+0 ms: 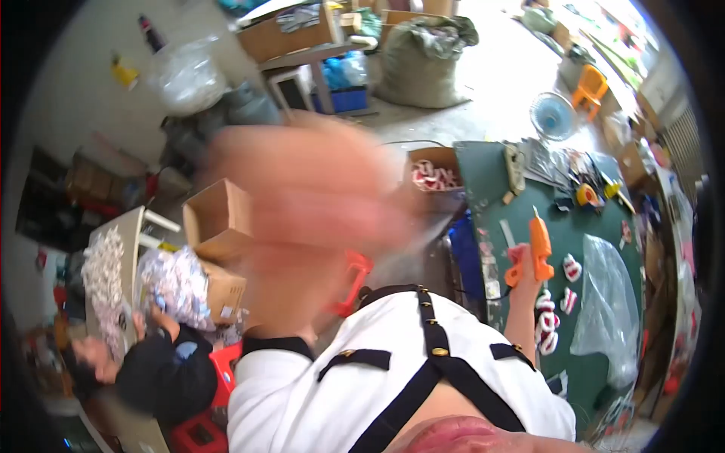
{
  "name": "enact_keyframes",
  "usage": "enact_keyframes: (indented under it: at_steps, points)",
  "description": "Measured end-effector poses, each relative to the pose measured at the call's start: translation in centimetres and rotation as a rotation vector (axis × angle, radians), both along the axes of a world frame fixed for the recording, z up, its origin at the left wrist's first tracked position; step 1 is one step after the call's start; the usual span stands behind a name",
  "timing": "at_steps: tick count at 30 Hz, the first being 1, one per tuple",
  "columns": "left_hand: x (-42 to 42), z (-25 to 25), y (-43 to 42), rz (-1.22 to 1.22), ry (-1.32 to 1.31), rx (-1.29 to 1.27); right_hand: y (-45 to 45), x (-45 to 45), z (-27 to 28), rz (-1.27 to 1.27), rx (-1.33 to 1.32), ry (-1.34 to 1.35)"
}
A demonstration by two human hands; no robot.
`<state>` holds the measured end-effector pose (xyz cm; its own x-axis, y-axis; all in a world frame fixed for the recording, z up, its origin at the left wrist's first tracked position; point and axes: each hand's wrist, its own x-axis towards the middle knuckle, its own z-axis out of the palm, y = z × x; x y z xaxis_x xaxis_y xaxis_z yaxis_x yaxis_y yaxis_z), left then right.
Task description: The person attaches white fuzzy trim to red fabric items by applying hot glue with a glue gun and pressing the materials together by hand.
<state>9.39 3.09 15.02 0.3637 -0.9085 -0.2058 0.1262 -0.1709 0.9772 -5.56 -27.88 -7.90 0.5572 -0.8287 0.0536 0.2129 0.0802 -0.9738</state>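
My right hand [521, 264] is closed around an orange hot glue gun [541, 253], held over the green tabletop with its nozzle pointing away from me. Beside it lie several small red-and-white pieces [547, 332], some in a row near my forearm. My left hand [317, 196] is raised close to the camera, off the table's left side. Motion smears its fingers, so I cannot see whether it holds anything. It covers part of the floor and the things behind it.
On the green table [483, 170] lie a clear plastic bag [604, 309], a tape roll [586, 195] and a power strip [515, 167]. A box of red-and-white pieces [434, 175] adjoins it. Left, a co-worker [170, 370] sits by a heaped table. Behind are a sack [423, 64] and fan [552, 117].
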Motion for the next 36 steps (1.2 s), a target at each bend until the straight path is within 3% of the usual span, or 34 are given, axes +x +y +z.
enact_keyframes:
  at_steps: [5, 8, 17, 24, 32, 36]
  points:
    - [2.8, -0.7, -1.0, -0.199, -0.042, -0.195, 1.0, 0.6, 2.0, 0.036, -0.047, 0.056]
    - [4.2, -1.9, -0.7, -0.244, -0.033, -0.313, 2.7, 0.4, 4.7, -0.111, 0.004, 0.100]
    - [10.1, -2.2, 2.0, 0.015, -0.369, -0.624, 5.1, 0.8, 5.0, -0.115, -0.040, 0.085]
    - [14.2, -2.0, 0.4, 0.152, -0.591, -0.868, 7.3, 0.3, 6.6, -0.302, -0.045, 0.164]
    - [15.0, -1.2, -2.5, 0.134, -0.632, -1.055, 9.4, -3.9, 5.2, -0.544, -0.011, 0.197]
    - [14.1, -0.6, -4.9, 0.145, -0.644, -1.199, 9.3, -7.9, 5.1, -0.735, 0.013, 0.089]
